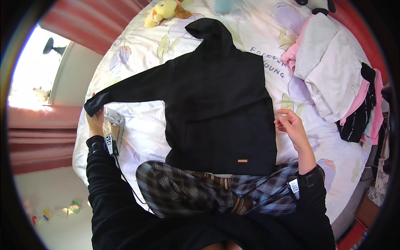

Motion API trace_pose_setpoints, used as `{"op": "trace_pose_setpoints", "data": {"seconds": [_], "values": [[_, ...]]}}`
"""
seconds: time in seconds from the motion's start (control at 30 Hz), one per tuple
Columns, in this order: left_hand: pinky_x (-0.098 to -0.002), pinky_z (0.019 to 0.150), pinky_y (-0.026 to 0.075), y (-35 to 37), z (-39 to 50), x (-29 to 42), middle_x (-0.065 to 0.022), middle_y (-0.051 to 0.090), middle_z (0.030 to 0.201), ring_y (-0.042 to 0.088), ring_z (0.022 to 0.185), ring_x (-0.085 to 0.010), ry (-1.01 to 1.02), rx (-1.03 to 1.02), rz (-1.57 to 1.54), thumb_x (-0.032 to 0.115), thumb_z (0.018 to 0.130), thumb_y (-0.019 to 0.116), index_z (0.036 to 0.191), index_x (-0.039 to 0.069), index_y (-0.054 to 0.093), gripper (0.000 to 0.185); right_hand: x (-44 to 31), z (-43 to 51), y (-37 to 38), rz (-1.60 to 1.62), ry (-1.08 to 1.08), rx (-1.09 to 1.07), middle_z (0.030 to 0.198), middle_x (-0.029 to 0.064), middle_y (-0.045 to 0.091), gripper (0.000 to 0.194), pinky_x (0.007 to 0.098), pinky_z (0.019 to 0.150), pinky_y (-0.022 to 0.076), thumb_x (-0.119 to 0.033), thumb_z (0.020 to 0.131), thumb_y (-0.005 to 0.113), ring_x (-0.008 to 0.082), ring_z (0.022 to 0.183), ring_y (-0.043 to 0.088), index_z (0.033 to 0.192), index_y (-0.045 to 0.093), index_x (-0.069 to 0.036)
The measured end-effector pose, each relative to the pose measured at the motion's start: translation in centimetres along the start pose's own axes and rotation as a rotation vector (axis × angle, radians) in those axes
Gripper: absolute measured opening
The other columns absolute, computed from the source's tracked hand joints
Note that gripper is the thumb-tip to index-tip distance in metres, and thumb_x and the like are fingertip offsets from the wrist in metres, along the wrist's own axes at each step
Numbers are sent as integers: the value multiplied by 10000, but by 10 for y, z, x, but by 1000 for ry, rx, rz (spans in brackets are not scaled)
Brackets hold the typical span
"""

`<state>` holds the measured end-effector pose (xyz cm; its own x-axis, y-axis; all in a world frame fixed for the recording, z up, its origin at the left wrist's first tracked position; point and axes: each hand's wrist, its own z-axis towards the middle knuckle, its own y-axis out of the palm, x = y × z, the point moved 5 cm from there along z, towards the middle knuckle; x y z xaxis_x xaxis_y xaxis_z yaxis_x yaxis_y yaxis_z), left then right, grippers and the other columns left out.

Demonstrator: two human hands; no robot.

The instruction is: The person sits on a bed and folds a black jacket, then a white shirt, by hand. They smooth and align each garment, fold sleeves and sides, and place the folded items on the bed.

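Observation:
A black hooded jacket [215, 112] lies spread on the bed, its hood away from me and its hem by my crossed legs. One sleeve stretches out to the left, and my left hand [96, 118] holds its cuff, with the fingers partly hidden beneath the cloth. The right sleeve does not show; that side of the jacket ends in a nearly straight edge. Just beside this edge, my right hand [289, 125] is raised with bent fingers apart and nothing in it. A small tan patch [242, 161] sits near the hem.
Folded clothes [331, 68] in grey, white, pink and black are piled on the right of the floral bedsheet [140, 125]. A clear plastic packet [113, 120] lies beside my left wrist. A yellow plush toy [165, 11] and a black-and-white one [318, 5] are at the far side.

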<state>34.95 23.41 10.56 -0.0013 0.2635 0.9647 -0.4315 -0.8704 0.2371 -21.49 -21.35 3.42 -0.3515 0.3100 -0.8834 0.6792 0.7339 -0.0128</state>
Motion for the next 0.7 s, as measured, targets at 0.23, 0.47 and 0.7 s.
{"op": "trace_pose_setpoints", "data": {"seconds": [0.23, 0.47, 0.7], "values": [[-492, 962, 279, -53, -71, -45, -139, 363, 1249, 353, 1179, -285, -568, 798, 36, 415, 870, 416, 1336, 108, 184, 604, -3, -9, -1, -25, -24, -21, 787, 28, 603, 200, 224, 682, 452, -158, 881, 491, 85, 714, 557, 1060, 537, -81], [-493, 924, 355, 26, -82, -125, -208, 413, 1237, 454, 1102, -345, -947, 553, -43, 498, 791, 550, 1251, -43, 258, 767, 2, -5, 2, -37, -5, -37, 782, 37, 599, 206, 223, 666, 443, -153, 879, 493, 94, 710, 551, 1062, 530, -66], [-358, 742, 504, 58, -49, -177, -119, 590, 955, 580, 889, -261, -577, 631, -298, 228, 817, 583, 955, 18, 535, 256, 11, 3, 3, -76, 23, -31, 771, 35, 597, 192, 217, 654, 453, -155, 881, 490, 85, 694, 554, 1046, 528, -65]]}}
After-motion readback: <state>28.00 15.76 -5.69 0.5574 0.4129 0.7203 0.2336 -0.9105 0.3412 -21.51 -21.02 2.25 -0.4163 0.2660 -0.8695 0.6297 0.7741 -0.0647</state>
